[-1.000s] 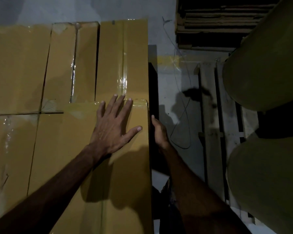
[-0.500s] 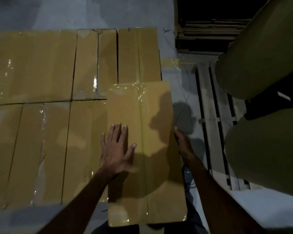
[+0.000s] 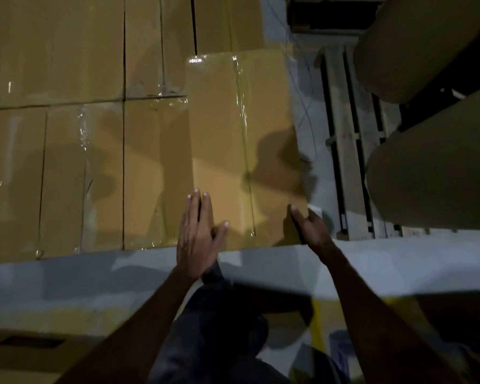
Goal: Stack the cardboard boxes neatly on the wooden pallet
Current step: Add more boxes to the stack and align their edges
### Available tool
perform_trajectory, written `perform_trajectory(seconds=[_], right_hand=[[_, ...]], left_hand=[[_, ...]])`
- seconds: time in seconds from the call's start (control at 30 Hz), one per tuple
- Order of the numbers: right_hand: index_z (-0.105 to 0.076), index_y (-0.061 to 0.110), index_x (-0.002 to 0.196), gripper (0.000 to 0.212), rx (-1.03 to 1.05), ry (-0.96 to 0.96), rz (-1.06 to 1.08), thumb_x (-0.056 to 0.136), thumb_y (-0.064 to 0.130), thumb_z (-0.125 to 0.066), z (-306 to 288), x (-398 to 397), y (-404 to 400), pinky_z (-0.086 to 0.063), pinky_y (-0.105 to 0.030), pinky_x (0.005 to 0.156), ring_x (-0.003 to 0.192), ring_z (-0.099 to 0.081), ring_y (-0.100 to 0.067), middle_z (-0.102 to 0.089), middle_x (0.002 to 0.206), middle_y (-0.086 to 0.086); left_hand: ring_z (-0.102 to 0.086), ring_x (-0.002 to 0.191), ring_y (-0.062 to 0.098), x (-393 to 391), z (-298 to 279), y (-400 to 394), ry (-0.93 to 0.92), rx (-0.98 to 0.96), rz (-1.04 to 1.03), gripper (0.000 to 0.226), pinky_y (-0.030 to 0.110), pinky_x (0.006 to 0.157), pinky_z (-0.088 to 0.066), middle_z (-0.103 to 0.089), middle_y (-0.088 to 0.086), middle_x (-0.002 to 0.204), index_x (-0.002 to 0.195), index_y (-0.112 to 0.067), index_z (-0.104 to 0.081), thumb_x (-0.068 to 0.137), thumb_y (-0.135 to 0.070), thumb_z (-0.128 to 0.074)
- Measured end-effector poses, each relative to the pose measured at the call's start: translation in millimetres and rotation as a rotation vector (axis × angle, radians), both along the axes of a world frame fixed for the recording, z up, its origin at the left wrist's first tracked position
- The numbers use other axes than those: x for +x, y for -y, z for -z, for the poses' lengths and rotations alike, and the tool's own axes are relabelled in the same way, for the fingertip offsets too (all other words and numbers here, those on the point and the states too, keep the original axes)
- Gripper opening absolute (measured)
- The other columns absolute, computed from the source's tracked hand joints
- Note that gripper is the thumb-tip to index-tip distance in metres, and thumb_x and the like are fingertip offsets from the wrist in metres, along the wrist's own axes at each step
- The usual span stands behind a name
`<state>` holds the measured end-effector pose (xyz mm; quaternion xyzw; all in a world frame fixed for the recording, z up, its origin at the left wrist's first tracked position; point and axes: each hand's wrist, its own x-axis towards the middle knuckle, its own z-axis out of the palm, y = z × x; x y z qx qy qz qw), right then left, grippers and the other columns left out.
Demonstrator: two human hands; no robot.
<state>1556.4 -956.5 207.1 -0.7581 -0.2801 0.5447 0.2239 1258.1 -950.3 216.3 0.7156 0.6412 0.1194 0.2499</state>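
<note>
I'm seating the top box (image 3: 241, 139) — left hand (image 3: 197, 234) flat on its lid, right hand (image 3: 309, 225) fingers curled round its corner — next squaring it with the boxes below (image 3: 81, 167).

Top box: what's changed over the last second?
The top box has slid toward the person; its near edge now about meets the stack's front edge. The left hand has drawn back to that edge, palm flat. The right hand still grips the box's right side. The pallet and rolls stayed put.
</note>
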Motion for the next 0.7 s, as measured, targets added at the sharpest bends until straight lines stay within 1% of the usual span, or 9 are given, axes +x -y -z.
perform_trajectory(seconds=[0.03,0.1,0.2,0.27,0.37,0.47,0.53,0.6,0.7], right_hand=[[-0.064,0.027,0.141,0.087,0.023,0.000,-0.009,0.079,0.087,-0.060,-0.8,-0.4,6.8,-0.052,-0.052,0.108,0.120,-0.065,-0.027,-0.069,0.134,-0.002],[-0.063,0.023,0.141,0.068,0.059,-0.007,-0.015,0.092,0.070,-0.063,0.8,0.8,21.9,-0.052,-0.048,0.108,0.119,-0.066,-0.026,-0.069,0.131,-0.002],[-0.064,0.020,0.140,0.057,0.105,0.022,-0.038,0.097,0.058,-0.065,3.5,4.2,42.0,-0.052,-0.045,0.106,0.116,-0.067,-0.025,-0.070,0.128,-0.002],[-0.064,0.020,0.140,0.055,0.119,0.045,-0.048,0.098,0.055,-0.065,2.0,5.9,53.7,-0.052,-0.041,0.100,0.112,-0.066,-0.022,-0.070,0.125,-0.002],[-0.068,0.021,0.135,0.060,0.145,0.066,-0.032,0.093,0.064,-0.065,0.1,5.7,66.8,-0.049,-0.034,0.079,0.090,-0.063,-0.017,-0.071,0.108,0.000],[-0.069,0.028,0.126,0.037,0.201,0.069,-0.025,0.099,0.053,-0.066,0.0,5.0,72.0,-0.051,-0.036,0.081,0.084,-0.063,-0.011,-0.073,0.102,0.004],[-0.067,0.034,0.120,0.028,0.236,0.061,-0.015,0.098,0.052,-0.067,1.8,4.9,73.6,-0.053,-0.038,0.083,0.084,-0.062,-0.007,-0.070,0.096,0.009],[-0.069,0.032,0.118,0.031,0.280,0.061,-0.024,0.097,0.055,-0.066,5.6,4.3,76.0,-0.051,-0.036,0.077,0.079,-0.059,-0.008,-0.067,0.091,0.009],[-0.070,0.022,0.129,0.038,0.315,0.050,-0.025,0.102,0.048,-0.064,8.0,1.5,78.9,-0.046,-0.028,0.069,0.076,-0.056,-0.004,-0.065,0.090,0.011]], left_hand=[[-0.005,0.163,0.025,-1.9,0.5,7.3,0.033,-0.013,-0.027,0.084,0.046,0.127,-0.022,-0.004,0.008,0.177,0.168,-0.009,-0.017,0.106,-0.050,-0.055],[-0.007,0.163,0.021,-4.1,-0.4,20.3,0.078,-0.097,-0.088,0.088,0.042,0.125,-0.020,0.002,0.002,0.177,0.169,-0.013,-0.008,0.105,-0.052,-0.055],[-0.018,0.160,0.025,-4.7,-1.4,43.0,0.147,-0.154,-0.161,0.089,0.050,0.125,-0.026,-0.006,0.001,0.177,0.169,-0.017,-0.006,0.104,-0.054,-0.056],[-0.026,0.158,0.024,-5.4,-3.5,55.8,0.259,-0.169,-0.241,0.086,0.052,0.125,-0.031,-0.020,0.002,0.175,0.169,-0.019,-0.013,0.104,-0.046,-0.062],[-0.036,0.153,0.020,-8.4,-6.4,61.5,0.409,-0.209,-0.337,0.082,0.045,0.125,-0.034,-0.034,0.003,0.169,0.167,-0.014,-0.023,0.102,-0.032,-0.069],[-0.049,0.142,0.021,-11.4,-9.7,57.9,0.453,-0.252,-0.404,0.073,0.037,0.118,-0.041,-0.049,0.004,0.159,0.161,-0.009,-0.039,0.099,-0.028,-0.074],[-0.054,0.135,0.017,-15.2,-10.2,52.7,0.484,-0.288,-0.457,0.065,0.031,0.110,-0.045,-0.057,-0.002,0.148,0.154,-0.009,-0.049,0.097,-0.023,-0.076],[-0.060,0.131,0.017,-22.4,-4.1,46.6,0.522,-0.325,-0.490,0.061,0.036,0.111,-0.050,-0.064,-0.001,0.144,0.149,-0.014,-0.058,0.093,-0.025,-0.080],[-0.065,0.129,0.020,-30.8,6.1,42.7,0.532,-0.367,-0.496,0.062,0.049,0.109,-0.054,-0.068,-0.001,0.141,0.147,-0.018,-0.061,0.089,-0.028,-0.083]])
